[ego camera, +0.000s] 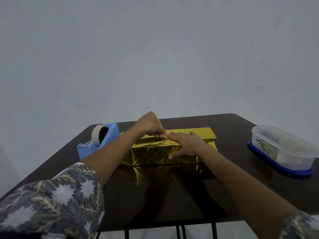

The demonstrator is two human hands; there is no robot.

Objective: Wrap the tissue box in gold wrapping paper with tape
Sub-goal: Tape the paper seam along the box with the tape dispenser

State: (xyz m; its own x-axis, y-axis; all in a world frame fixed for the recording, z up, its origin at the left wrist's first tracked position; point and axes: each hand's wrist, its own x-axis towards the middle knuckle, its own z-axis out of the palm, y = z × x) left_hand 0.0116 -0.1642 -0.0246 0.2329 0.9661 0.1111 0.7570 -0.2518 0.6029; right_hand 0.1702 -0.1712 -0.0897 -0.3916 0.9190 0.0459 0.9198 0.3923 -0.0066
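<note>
Head view: the only view; it looks forward and down over both arms.
Where the box is: the tissue box (151, 155), already covered in gold, stands near the middle of the dark table (241, 128), just right of the tape dispenser.
Long axis: it runs left to right across the view, about parallel to the table's near edge; one long side faces the person.
Gold wrapping paper (191, 132): folded over the top and front of the box; a flat strip sticks out behind the box on the right. The gold shine on the table in front may be paper or a reflection; I cannot tell.
Count: one box, one sheet of paper, one blue tape dispenser (86, 149) carrying one tape roll (95, 135), one clear plastic container (283, 149) on a blue lid, two hands.
Left hand (149, 125): it arches over the back top edge of the box, fingertips pressed together and pointing down, pinching the paper at the seam. If a piece of tape is also between them, I cannot tell.
Right hand (187, 144): it lies flat on the right part of the top, fingers straight, with the thumb down over the front face.
Box relative to grip: directly under both hands; the fingertips of the two hands nearly meet on top.
Sleeves (51, 204): leaf pattern, at the bottom corners.
</note>
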